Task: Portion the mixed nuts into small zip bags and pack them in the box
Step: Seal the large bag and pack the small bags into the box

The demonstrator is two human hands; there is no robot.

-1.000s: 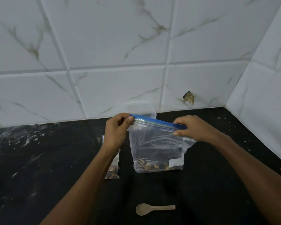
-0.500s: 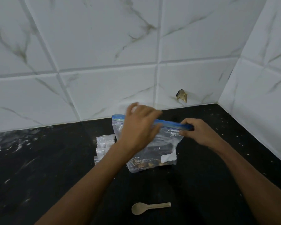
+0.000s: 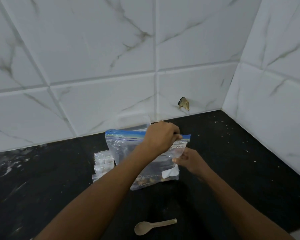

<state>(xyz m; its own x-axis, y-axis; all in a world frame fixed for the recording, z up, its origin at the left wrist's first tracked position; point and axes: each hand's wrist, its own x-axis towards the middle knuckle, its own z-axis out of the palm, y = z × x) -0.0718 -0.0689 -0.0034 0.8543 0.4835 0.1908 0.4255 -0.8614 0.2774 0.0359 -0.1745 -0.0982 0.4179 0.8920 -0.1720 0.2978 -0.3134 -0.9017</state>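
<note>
A large clear zip bag [image 3: 126, 151] with a blue zip strip stands upright on the black counter [image 3: 41, 179], a few mixed nuts [image 3: 151, 181] lying at its bottom. My left hand [image 3: 160, 135] pinches the zip strip near its right end. My right hand [image 3: 189, 161] is lower, at the bag's right side, fingers curled on the plastic. A stack of small zip bags [image 3: 103, 164] lies to the left, partly behind the big bag. A clear box [image 3: 137, 121] shows dimly behind the bag against the wall.
A beige spoon [image 3: 152, 226] lies on the counter in front of the bag, between my forearms. Marble-look tiled walls meet in a corner at the back right. A chipped hole [image 3: 184, 103] marks the wall above the counter.
My left hand has slid rightward along the blue zip strip from its left end to near its right end. My right hand dropped from the strip to the bag's right side.
</note>
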